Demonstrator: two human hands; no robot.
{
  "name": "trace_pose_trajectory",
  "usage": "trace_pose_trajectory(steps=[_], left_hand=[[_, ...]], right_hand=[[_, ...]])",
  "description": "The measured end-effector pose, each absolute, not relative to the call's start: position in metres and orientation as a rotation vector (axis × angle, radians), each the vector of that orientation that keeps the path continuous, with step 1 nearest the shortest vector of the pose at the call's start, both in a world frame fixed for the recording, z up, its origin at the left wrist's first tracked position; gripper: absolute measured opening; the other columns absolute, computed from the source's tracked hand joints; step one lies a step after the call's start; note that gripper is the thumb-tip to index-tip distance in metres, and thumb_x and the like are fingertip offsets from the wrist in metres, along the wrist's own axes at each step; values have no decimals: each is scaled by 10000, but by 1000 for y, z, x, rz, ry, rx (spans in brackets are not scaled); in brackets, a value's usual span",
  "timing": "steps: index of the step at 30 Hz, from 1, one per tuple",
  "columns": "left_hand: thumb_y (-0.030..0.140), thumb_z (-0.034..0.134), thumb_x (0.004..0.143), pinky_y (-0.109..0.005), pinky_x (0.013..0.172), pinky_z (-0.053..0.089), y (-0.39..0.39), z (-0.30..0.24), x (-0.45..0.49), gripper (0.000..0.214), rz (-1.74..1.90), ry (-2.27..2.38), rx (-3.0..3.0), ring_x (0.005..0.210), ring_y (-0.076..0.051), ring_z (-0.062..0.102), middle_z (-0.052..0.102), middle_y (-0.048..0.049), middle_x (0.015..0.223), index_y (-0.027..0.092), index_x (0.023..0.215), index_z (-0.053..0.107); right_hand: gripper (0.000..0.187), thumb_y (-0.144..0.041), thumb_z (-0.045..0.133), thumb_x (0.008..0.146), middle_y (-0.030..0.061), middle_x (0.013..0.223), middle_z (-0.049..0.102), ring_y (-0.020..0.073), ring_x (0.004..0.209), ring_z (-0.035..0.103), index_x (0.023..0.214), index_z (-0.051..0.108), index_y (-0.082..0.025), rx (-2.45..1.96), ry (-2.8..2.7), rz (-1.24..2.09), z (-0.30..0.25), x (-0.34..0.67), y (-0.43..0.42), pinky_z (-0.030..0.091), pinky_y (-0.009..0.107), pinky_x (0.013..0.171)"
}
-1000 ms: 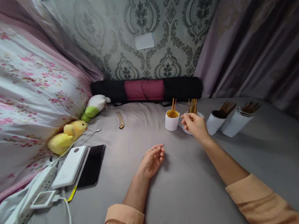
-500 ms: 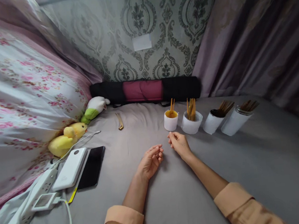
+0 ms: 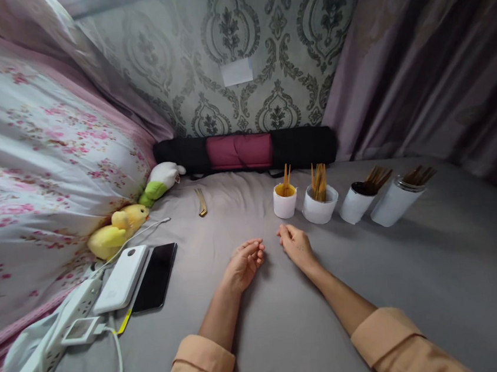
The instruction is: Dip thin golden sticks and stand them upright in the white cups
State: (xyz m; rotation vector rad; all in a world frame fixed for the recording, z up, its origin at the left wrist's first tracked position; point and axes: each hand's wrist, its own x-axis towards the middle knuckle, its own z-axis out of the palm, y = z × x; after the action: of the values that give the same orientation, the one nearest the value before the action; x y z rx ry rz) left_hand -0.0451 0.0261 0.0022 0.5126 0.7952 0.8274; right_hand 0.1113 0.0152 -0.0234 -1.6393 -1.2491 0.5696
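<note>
My left hand (image 3: 242, 263) rests on the grey bedsheet (image 3: 291, 335), fingers loosely curled with nothing in them. My right hand (image 3: 295, 245) lies beside it on the sheet, fingers relaxed and empty, just in front of a white cup with a yellow inside (image 3: 285, 200) that holds two thin sticks. To its right stand a second white cup (image 3: 319, 205) with a bunch of light sticks, then two tilted white cups (image 3: 355, 202) (image 3: 394, 201) with darker sticks.
A black phone (image 3: 155, 276), a white power bank (image 3: 122, 277) and a power strip (image 3: 39, 356) lie at the left by a floral quilt (image 3: 33, 167). Two plush toys (image 3: 117, 230) (image 3: 162, 179), loose sticks (image 3: 201, 202) and a black-and-maroon roll (image 3: 245, 151) sit by the wall.
My right hand has drawn back from the second cup of sticks and come down onto the sheet beside my left hand. The left hand has barely moved.
</note>
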Motion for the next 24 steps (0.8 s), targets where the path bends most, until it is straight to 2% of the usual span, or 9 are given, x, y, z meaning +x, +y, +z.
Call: trace_pose_trajectory(steps=[5, 16, 24], left_hand=[[91, 587, 708, -159, 442, 384, 38, 9, -50, 120, 839, 957, 641, 469, -51, 505, 568, -22, 640, 98, 824, 557], [225, 668, 645, -158, 369, 277, 83, 10, -67, 185, 843, 1318, 963, 388, -40, 429, 570, -21, 579, 129, 720, 529], [198, 592, 687, -172, 381, 289, 115, 10, -74, 102, 837, 1517, 1145, 399, -52, 425, 556, -14, 561, 128, 736, 539]], right_hand=[[450, -504, 320, 833, 22, 539, 563, 109, 420, 468, 689, 587, -171, -1630, -1227, 590, -26, 112, 16, 329, 208, 426], [420, -468, 332, 836, 13, 530, 543, 105, 435, 464, 679, 581, -168, -1631, -1237, 585, -24, 112, 15, 325, 208, 438], [434, -491, 328, 834, 8, 521, 537, 108, 427, 463, 686, 580, -170, -1606, -1250, 583, -29, 114, 17, 333, 211, 438]])
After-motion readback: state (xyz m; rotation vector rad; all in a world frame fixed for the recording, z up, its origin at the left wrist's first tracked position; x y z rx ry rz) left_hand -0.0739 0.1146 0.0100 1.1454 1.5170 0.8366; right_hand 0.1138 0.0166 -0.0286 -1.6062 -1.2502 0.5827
